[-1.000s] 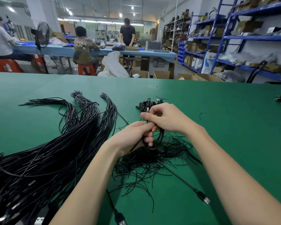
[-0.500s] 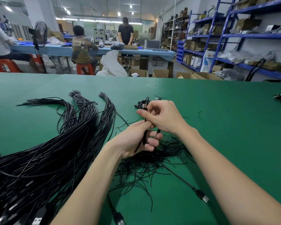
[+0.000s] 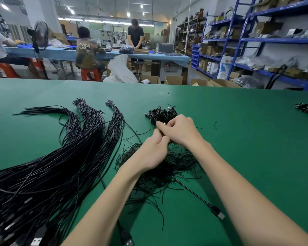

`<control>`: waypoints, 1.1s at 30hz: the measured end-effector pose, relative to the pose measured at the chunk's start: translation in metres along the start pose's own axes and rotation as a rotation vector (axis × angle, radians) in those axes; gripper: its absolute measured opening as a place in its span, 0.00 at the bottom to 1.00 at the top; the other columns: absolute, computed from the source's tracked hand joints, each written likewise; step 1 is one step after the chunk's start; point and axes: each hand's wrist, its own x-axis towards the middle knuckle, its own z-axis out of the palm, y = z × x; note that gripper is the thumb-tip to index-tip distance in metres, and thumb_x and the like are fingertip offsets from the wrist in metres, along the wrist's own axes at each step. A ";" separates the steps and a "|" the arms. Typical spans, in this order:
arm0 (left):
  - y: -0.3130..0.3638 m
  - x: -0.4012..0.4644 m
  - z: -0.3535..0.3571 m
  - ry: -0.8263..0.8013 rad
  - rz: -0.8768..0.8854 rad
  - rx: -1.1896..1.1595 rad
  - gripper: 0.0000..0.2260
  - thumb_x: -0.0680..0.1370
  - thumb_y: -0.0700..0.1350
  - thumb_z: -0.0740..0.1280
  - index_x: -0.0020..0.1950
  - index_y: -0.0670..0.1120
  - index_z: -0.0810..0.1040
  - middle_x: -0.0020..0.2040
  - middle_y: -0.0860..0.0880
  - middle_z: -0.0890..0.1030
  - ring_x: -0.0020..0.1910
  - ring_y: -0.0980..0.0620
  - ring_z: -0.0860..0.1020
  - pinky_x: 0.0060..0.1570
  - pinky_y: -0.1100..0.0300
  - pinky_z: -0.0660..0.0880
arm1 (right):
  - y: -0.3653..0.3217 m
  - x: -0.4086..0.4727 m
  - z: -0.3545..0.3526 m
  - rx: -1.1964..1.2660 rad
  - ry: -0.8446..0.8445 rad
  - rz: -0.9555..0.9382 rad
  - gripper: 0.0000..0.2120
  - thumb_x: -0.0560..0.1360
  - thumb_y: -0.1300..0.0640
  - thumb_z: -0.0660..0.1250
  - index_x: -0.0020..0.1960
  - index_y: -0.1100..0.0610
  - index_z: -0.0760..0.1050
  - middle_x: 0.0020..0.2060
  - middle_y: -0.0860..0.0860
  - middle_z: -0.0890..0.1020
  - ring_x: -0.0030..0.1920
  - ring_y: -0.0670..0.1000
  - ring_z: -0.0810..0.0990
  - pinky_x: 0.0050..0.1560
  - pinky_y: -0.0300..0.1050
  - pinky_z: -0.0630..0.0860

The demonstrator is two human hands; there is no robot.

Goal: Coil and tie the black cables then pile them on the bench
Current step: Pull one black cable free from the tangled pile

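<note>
Left hand (image 3: 152, 153): curled, pinching a coiled cable, mostly hidden.
Right hand (image 3: 182, 132): curled on the same cable.
Table (image 3: 247, 139): coiled pile (image 3: 161, 113) beyond hands.

Green bench (image 3: 238, 139), black cables (image 3: 60, 166).

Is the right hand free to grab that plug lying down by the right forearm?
Probably not yet. The right hand is busy up with the left hand, both pinching a cable. The USB plug lies uncovered on the green bench, so once the hand lets go, nothing blocks it.
</note>
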 end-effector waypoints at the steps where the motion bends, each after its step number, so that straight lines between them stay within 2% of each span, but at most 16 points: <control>1: 0.001 -0.001 -0.001 0.026 -0.013 0.020 0.09 0.82 0.50 0.53 0.56 0.49 0.69 0.57 0.34 0.80 0.55 0.34 0.78 0.31 0.54 0.66 | 0.000 -0.001 -0.001 0.004 -0.005 0.010 0.22 0.73 0.44 0.67 0.25 0.54 0.70 0.19 0.47 0.66 0.25 0.48 0.65 0.28 0.42 0.64; 2: 0.003 -0.001 -0.001 0.031 -0.017 0.020 0.09 0.82 0.50 0.52 0.55 0.49 0.69 0.55 0.35 0.80 0.53 0.36 0.79 0.33 0.54 0.66 | -0.001 -0.002 -0.001 0.018 -0.001 0.010 0.22 0.73 0.46 0.66 0.25 0.55 0.68 0.18 0.46 0.65 0.23 0.47 0.64 0.26 0.41 0.63; 3: 0.005 -0.001 -0.001 0.020 -0.018 -0.023 0.10 0.83 0.50 0.51 0.53 0.50 0.70 0.47 0.39 0.81 0.44 0.39 0.80 0.33 0.54 0.65 | -0.001 -0.004 0.000 0.044 0.020 0.004 0.24 0.74 0.47 0.66 0.23 0.55 0.65 0.17 0.45 0.62 0.23 0.47 0.62 0.24 0.39 0.61; 4: 0.006 -0.001 -0.001 0.002 -0.039 -0.134 0.11 0.83 0.48 0.50 0.50 0.50 0.70 0.38 0.45 0.78 0.32 0.46 0.76 0.31 0.57 0.64 | -0.002 -0.005 0.001 0.083 0.063 -0.008 0.25 0.74 0.49 0.67 0.22 0.54 0.62 0.17 0.45 0.60 0.23 0.48 0.61 0.23 0.38 0.58; 5: 0.007 -0.001 -0.001 -0.023 -0.098 -0.295 0.11 0.83 0.47 0.50 0.47 0.50 0.70 0.31 0.51 0.73 0.26 0.52 0.68 0.29 0.60 0.63 | -0.001 -0.007 0.004 0.122 0.122 -0.022 0.26 0.74 0.51 0.67 0.22 0.55 0.60 0.17 0.46 0.59 0.24 0.49 0.60 0.24 0.39 0.59; 6: 0.008 0.000 -0.001 -0.059 -0.177 -0.468 0.10 0.84 0.46 0.51 0.45 0.48 0.68 0.29 0.54 0.69 0.24 0.55 0.63 0.26 0.62 0.61 | -0.001 -0.008 0.006 0.154 0.184 -0.035 0.26 0.73 0.52 0.68 0.23 0.55 0.60 0.17 0.47 0.59 0.25 0.49 0.59 0.25 0.40 0.59; 8: 0.009 0.000 -0.004 -0.175 -0.294 -0.751 0.09 0.85 0.44 0.53 0.46 0.47 0.65 0.30 0.53 0.67 0.26 0.56 0.61 0.24 0.65 0.58 | 0.003 -0.012 0.009 0.211 0.274 -0.054 0.26 0.73 0.54 0.70 0.23 0.55 0.60 0.18 0.47 0.60 0.25 0.49 0.59 0.26 0.38 0.60; 11: 0.009 -0.001 -0.011 -0.283 -0.344 -0.955 0.07 0.86 0.42 0.54 0.48 0.45 0.64 0.33 0.50 0.69 0.28 0.57 0.63 0.24 0.67 0.59 | 0.010 -0.014 0.008 0.273 0.317 -0.085 0.25 0.72 0.54 0.71 0.23 0.55 0.61 0.18 0.46 0.60 0.24 0.47 0.59 0.26 0.37 0.60; 15: 0.007 -0.002 -0.017 -0.280 -0.345 -1.078 0.10 0.82 0.40 0.65 0.42 0.45 0.68 0.37 0.44 0.78 0.30 0.55 0.72 0.30 0.68 0.75 | 0.010 -0.009 0.001 0.381 0.324 -0.121 0.21 0.70 0.50 0.69 0.23 0.53 0.65 0.19 0.45 0.60 0.24 0.46 0.57 0.26 0.35 0.57; 20: 0.001 0.000 -0.020 -0.189 -0.356 -1.064 0.09 0.74 0.38 0.73 0.35 0.43 0.78 0.42 0.40 0.83 0.33 0.54 0.80 0.34 0.64 0.81 | 0.008 -0.005 0.003 0.429 0.338 -0.103 0.23 0.72 0.51 0.69 0.23 0.52 0.64 0.19 0.44 0.60 0.24 0.46 0.57 0.27 0.36 0.57; 22: -0.001 -0.001 -0.020 -0.160 -0.330 -1.005 0.05 0.74 0.36 0.73 0.38 0.41 0.83 0.43 0.40 0.84 0.35 0.53 0.82 0.35 0.63 0.81 | 0.009 -0.005 0.005 0.439 0.345 -0.100 0.23 0.71 0.51 0.69 0.23 0.54 0.63 0.19 0.45 0.60 0.25 0.46 0.57 0.27 0.37 0.57; 25: -0.002 -0.001 -0.019 -0.081 -0.252 -0.909 0.01 0.73 0.34 0.73 0.44 0.37 0.84 0.41 0.41 0.85 0.34 0.53 0.83 0.35 0.64 0.81 | 0.007 -0.004 0.005 0.372 0.344 -0.081 0.25 0.72 0.48 0.70 0.25 0.55 0.62 0.20 0.45 0.61 0.25 0.46 0.58 0.29 0.41 0.58; 26: -0.002 0.000 -0.018 -0.048 -0.240 -0.903 0.02 0.73 0.34 0.74 0.45 0.37 0.84 0.41 0.41 0.85 0.34 0.53 0.83 0.35 0.65 0.80 | 0.006 -0.002 0.004 0.366 0.322 -0.058 0.26 0.74 0.45 0.70 0.25 0.56 0.64 0.20 0.45 0.63 0.24 0.46 0.60 0.29 0.41 0.60; 28: -0.005 0.002 -0.018 0.017 -0.243 -0.931 0.03 0.73 0.34 0.74 0.46 0.36 0.84 0.40 0.41 0.85 0.34 0.53 0.84 0.35 0.65 0.80 | 0.007 -0.002 -0.002 0.496 0.200 0.063 0.27 0.77 0.37 0.67 0.31 0.57 0.74 0.23 0.45 0.73 0.22 0.45 0.71 0.28 0.36 0.69; 30: -0.011 0.004 -0.019 0.083 -0.272 -1.005 0.04 0.73 0.33 0.74 0.46 0.36 0.84 0.41 0.40 0.85 0.35 0.52 0.84 0.35 0.64 0.81 | 0.014 -0.009 -0.008 0.570 0.045 0.164 0.23 0.81 0.37 0.62 0.42 0.54 0.82 0.33 0.47 0.83 0.27 0.45 0.80 0.30 0.38 0.75; 33: -0.017 0.006 -0.018 0.133 -0.317 -1.123 0.02 0.74 0.33 0.73 0.41 0.37 0.85 0.40 0.40 0.86 0.35 0.52 0.84 0.34 0.64 0.81 | 0.036 -0.026 -0.012 0.011 -0.169 0.101 0.09 0.77 0.42 0.70 0.43 0.45 0.83 0.42 0.41 0.86 0.43 0.43 0.83 0.48 0.41 0.77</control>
